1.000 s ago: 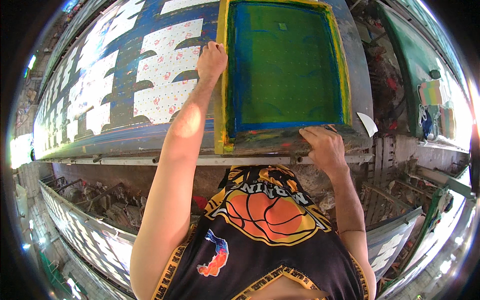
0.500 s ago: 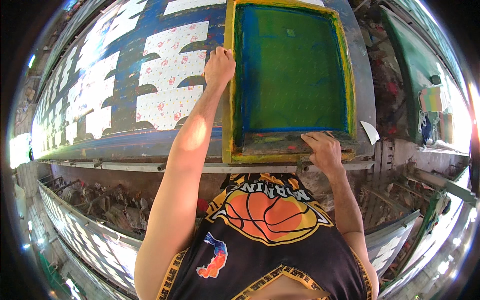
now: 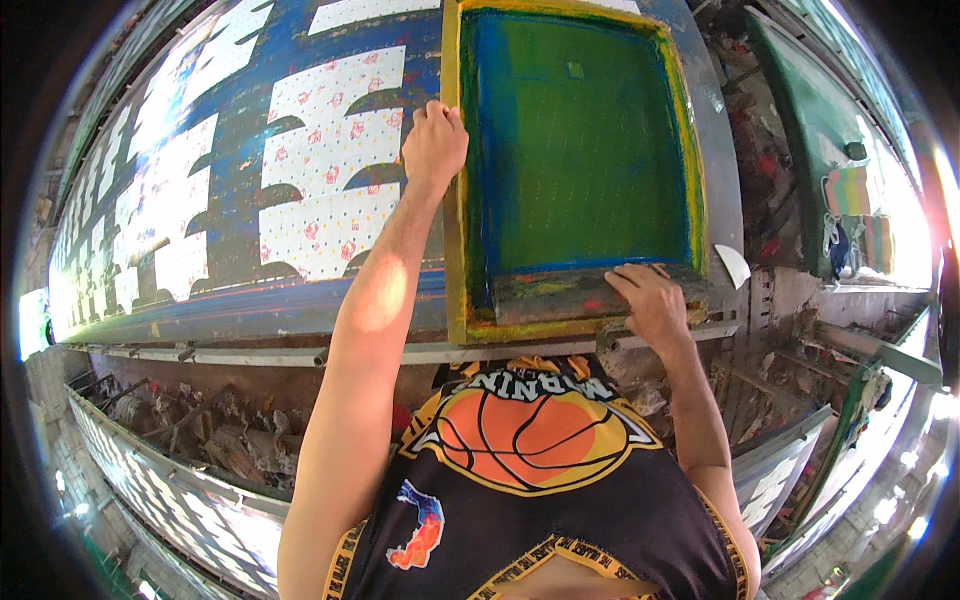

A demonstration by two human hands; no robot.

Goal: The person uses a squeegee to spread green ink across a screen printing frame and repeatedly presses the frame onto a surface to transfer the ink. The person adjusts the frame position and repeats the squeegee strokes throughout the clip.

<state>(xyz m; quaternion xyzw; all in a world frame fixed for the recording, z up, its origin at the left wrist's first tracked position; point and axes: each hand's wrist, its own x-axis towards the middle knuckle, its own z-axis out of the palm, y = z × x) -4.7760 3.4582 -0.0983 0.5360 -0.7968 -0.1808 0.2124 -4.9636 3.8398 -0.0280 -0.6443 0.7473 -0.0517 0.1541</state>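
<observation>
A screen-printing frame (image 3: 453, 230) with yellow, paint-stained sides lies on the long table in front of me. Its green mesh (image 3: 590, 170) is edged in blue. My left hand (image 3: 435, 145) is closed on the frame's left side, about a third of the way down from the far end. Along the near end inside the frame lies a wide, paint-smeared squeegee (image 3: 550, 297). My right hand (image 3: 650, 305) grips it toward its right end, fingers over the top; the thumb is hidden.
White printed fabric pieces (image 3: 335, 150) lie in rows on the dark table to the left. A rail (image 3: 250, 355) runs along the near table edge. A white scrap (image 3: 732, 266) sits right of the frame. Another green table (image 3: 800, 130) holds striped cloth (image 3: 848, 190).
The view has shifted and turned slightly, so the table and frame sit a little lower in the picture. Both hands keep their holds on the frame and squeegee.
</observation>
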